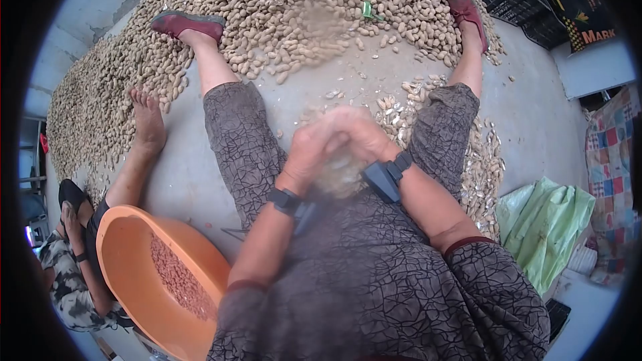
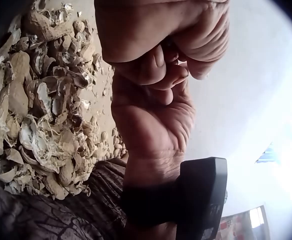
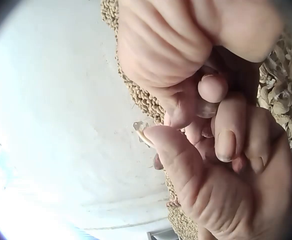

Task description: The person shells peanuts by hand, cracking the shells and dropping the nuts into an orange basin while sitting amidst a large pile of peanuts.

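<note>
In the head view my left hand (image 1: 309,148) and right hand (image 1: 364,135) meet between my legs, fingers curled together and partly blurred. A pale piece of peanut shell (image 3: 143,135) sticks out beside the left thumb (image 3: 168,142) in the right wrist view, where both thumbs come together. Reddish peanut kernels (image 3: 240,163) show among the left hand's curled fingers. The right hand's fingertips work against the same cluster, and much of what lies between the palms is hidden. Cracked peanut shells (image 2: 46,120) lie in a heap close below the hands.
A large pile of unshelled peanuts (image 1: 294,13) spreads beyond my feet. An orange basin (image 1: 117,247) with shelled kernels (image 1: 177,274) stands at left, near another person's bare foot (image 1: 148,120). A green sack (image 1: 548,227) lies at right; black crates (image 1: 515,3) stand at the back right.
</note>
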Tool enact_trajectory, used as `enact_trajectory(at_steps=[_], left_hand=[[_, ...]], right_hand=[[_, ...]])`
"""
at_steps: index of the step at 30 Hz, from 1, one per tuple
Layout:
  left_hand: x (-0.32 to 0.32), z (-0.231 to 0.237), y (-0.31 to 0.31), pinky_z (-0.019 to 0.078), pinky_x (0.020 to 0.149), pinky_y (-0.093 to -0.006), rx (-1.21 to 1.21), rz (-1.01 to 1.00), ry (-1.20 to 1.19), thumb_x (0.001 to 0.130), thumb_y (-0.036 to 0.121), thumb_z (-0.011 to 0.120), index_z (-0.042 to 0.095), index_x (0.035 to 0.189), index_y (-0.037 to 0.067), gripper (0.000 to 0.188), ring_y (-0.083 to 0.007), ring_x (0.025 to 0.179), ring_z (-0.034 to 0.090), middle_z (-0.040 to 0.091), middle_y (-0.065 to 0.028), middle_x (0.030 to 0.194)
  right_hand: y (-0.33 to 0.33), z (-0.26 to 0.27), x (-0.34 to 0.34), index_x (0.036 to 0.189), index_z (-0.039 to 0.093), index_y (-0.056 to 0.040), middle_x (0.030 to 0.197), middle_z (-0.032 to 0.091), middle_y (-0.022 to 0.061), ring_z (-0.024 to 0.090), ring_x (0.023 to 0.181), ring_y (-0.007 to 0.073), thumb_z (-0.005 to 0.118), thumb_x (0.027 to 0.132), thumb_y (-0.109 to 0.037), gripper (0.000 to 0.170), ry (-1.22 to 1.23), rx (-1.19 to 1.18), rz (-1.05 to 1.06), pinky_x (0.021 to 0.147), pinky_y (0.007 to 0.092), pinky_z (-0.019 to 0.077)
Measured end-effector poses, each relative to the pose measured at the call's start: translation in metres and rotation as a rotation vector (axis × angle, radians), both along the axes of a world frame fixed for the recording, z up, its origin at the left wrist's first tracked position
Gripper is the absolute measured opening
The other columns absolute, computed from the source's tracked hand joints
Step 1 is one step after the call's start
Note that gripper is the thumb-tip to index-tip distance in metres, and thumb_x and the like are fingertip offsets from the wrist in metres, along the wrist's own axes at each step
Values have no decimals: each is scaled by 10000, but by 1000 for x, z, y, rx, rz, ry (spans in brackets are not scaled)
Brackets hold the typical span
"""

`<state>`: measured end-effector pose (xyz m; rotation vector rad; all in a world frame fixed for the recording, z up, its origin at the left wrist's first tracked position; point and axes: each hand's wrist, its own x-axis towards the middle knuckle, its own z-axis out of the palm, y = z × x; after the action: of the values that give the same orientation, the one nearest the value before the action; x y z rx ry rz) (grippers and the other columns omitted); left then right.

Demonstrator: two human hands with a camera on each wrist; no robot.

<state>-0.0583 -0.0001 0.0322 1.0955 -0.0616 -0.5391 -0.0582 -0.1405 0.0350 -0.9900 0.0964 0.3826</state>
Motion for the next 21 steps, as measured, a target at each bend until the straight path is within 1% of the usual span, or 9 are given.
enact_trajectory(at_steps=[5,7,8,9,10,13,15,16,21], left_hand=[[4,-10,3,291,474,-170,68,10,-86,961,254,494,588,1023,-15,291,-34,545,373,574,-18,797],[6,-18,4,294,465,-165,-71,57,12,965,228,476,561,1081,-19,286,-29,545,381,551,-1,764],[7,-21,5,294,465,-165,-70,59,10,965,228,476,561,1081,-19,286,-29,545,381,551,-1,764],[7,-19,2,304,470,-164,22,101,-3,965,208,468,550,1103,-18,277,-27,547,387,553,-1,767],[8,-16,0,314,475,-162,114,141,-14,965,188,459,538,1125,-17,272,-24,550,393,554,-1,770],[5,-9,-4,335,498,-167,188,164,-23,964,155,438,526,1151,-7,262,-27,567,413,542,3,752],[7,-19,-8,338,504,-169,197,184,-81,965,150,431,528,1149,-2,257,-29,577,422,534,7,741],[7,-23,-9,341,510,-171,207,206,-139,966,145,423,531,1147,4,253,-31,587,432,526,12,730],[1,-21,-10,338,505,-174,158,213,-106,943,112,405,536,1113,3,240,-36,594,438,511,19,712]], right_hand=[[2,-3,-2,874,596,19,699,592,61,618,632,156,544,911,-205,233,9,143,46,613,276,518],[3,5,-1,871,596,10,712,597,64,619,646,159,535,919,-223,246,35,162,36,622,280,514],[2,11,0,864,597,2,723,602,65,618,648,159,534,921,-229,246,42,77,29,617,269,507],[1,16,0,857,597,-6,735,607,67,617,650,159,533,923,-234,246,48,-8,21,613,259,500],[-1,15,1,857,597,-6,735,607,67,617,650,159,533,923,-234,246,46,-8,22,613,259,500],[-8,7,3,860,603,-16,735,612,56,607,642,133,542,916,-230,230,-11,-77,61,585,234,475],[-11,0,5,904,636,-30,782,635,33,581,674,88,626,871,-206,179,16,-152,93,635,217,481],[-11,-3,6,904,636,-30,782,635,33,581,674,88,626,871,-206,179,16,-153,93,635,217,481],[-4,-4,5,849,635,-28,760,634,32,577,649,80,641,849,-191,163,23,-142,18,599,211,472]])
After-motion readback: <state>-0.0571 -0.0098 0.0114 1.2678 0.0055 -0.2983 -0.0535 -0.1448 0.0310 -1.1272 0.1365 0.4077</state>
